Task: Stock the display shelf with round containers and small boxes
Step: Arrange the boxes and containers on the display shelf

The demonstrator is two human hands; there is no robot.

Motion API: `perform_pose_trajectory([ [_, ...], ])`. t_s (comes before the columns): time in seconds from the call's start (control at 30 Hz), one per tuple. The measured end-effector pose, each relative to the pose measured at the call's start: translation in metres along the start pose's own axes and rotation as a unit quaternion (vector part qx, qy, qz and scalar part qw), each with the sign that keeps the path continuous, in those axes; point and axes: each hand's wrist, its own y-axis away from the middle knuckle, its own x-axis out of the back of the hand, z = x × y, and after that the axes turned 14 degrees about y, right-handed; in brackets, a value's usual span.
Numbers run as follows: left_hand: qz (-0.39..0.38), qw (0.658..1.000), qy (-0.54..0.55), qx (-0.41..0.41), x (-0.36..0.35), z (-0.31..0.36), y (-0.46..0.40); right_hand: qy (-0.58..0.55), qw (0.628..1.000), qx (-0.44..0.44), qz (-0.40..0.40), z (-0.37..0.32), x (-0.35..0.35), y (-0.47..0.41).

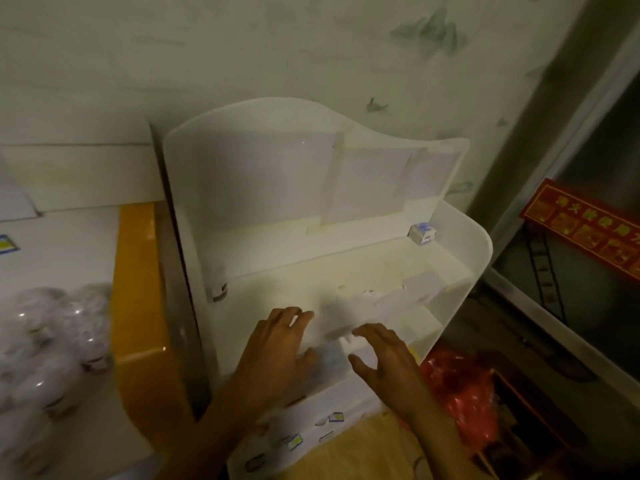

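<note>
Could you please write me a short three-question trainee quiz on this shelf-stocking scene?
1. True or false: the small box sits at the right end of the upper tier of the white display shelf.
2. Where are the round containers? A) on the shelf's top tier B) left of the shelf, beside the yellow box C) in the red bag
3. Fill in: the left hand and right hand both hover over the shelf's ____ tier.

Key: 1 true; 2 B; 3 lower.
</note>
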Motion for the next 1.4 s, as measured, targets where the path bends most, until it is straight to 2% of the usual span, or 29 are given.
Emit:
perform_pose_trajectory([
  [0.17, 0.009, 0.996, -0.029, 0.088, -0.003, -0.027, -0.041, -0.032, 0.998, 0.046, -0.023, 0.009, -0.009, -0.067],
  [0.3, 0.055, 0.989, -0.047, 0.125, -0.005, -0.048, -0.058, -0.045, 0.994, 0.094, -0.034, 0.002, -0.025, -0.123],
  [0.47, 0.118, 0.968, -0.094, 0.201, 0.002, -0.075, -0.077, -0.046, 0.983, 0.165, -0.067, 0.003, -0.041, -0.179],
  [0.63, 0.142, 0.942, -0.175, 0.250, 0.000, -0.101, -0.102, -0.058, 0.964, 0.244, -0.091, 0.021, -0.059, -0.235],
  [0.8, 0.176, 0.912, -0.180, 0.324, -0.006, -0.119, -0.117, -0.075, 0.944, 0.302, -0.111, 0.031, -0.067, -0.279],
  [0.97, 0.192, 0.896, -0.149, 0.373, -0.009, -0.129, -0.119, -0.082, 0.934, 0.323, -0.126, 0.047, -0.077, -0.299],
  [1.17, 0.223, 0.908, -0.095, 0.342, -0.016, -0.140, -0.114, -0.087, 0.936, 0.319, -0.125, 0.060, -0.076, -0.308],
  [1.3, 0.264, 0.930, 0.028, 0.255, -0.023, -0.140, -0.114, -0.080, 0.941, 0.309, -0.117, 0.071, -0.070, -0.304],
  [1.4, 0.287, 0.918, 0.053, 0.270, -0.025, -0.142, -0.115, -0.078, 0.948, 0.291, -0.105, 0.082, -0.066, -0.299],
])
